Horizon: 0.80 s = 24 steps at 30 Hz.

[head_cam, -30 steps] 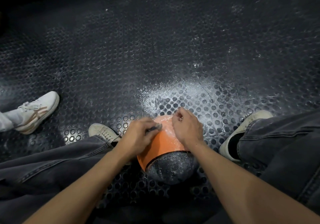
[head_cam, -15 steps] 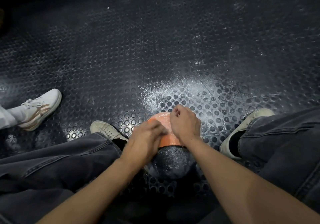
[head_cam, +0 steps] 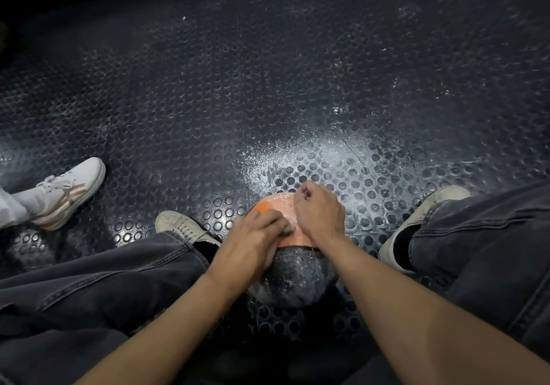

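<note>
A round ball stands on the floor between my feet, with an orange panel dusted white and a dark textured panel nearer to me. My left hand lies on the orange panel and pinches a small grey pad against it. My right hand sits on top of the ball with its fingers curled over the far edge. Both hands cover much of the orange panel.
The floor is black studded rubber, with white powder spread just beyond the ball. My shoes and dark jeans flank the ball. Another person's white sneaker is at the left.
My left hand has slid to the right across the orange panel with the grey pad and now covers more of it. My right hand has stayed on the ball's far edge.
</note>
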Available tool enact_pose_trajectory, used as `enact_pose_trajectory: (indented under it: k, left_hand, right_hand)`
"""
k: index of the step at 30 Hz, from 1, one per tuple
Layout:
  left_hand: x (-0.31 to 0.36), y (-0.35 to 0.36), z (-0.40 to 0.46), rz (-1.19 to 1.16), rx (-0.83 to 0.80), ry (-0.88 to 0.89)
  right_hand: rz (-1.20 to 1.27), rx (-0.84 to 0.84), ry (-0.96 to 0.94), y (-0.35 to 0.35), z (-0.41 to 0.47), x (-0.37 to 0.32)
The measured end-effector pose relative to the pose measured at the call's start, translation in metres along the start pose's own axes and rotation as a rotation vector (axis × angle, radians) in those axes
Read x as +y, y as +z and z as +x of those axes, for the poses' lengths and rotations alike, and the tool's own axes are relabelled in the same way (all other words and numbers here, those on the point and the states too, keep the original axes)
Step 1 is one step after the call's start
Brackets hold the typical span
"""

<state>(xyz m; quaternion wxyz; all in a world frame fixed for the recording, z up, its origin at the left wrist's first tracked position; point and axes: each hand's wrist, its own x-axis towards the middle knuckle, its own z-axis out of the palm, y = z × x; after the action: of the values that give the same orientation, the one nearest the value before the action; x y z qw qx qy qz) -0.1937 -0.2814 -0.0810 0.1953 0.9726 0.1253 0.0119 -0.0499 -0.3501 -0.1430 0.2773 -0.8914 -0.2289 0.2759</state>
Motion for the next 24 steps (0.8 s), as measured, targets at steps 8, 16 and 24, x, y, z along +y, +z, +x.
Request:
enact_pose_trajectory:
  k: [8, 16, 24]
  left_hand:
    - [-0.017, -0.006, -0.005, 0.008, -0.014, 0.087]
    - [-0.023, 0.0, -0.007, -0.026, 0.025, 0.077]
    - [-0.029, -0.011, -0.009, -0.072, -0.031, 0.111]
  right_hand:
    - [-0.011, 0.008, 0.008, 0.0, -0.002, 0.001]
    - [0.067, -0.003, -0.018, -0.003, 0.0, 0.005]
    - [0.039, -0.017, -0.015, 0.001, 0.005, 0.007]
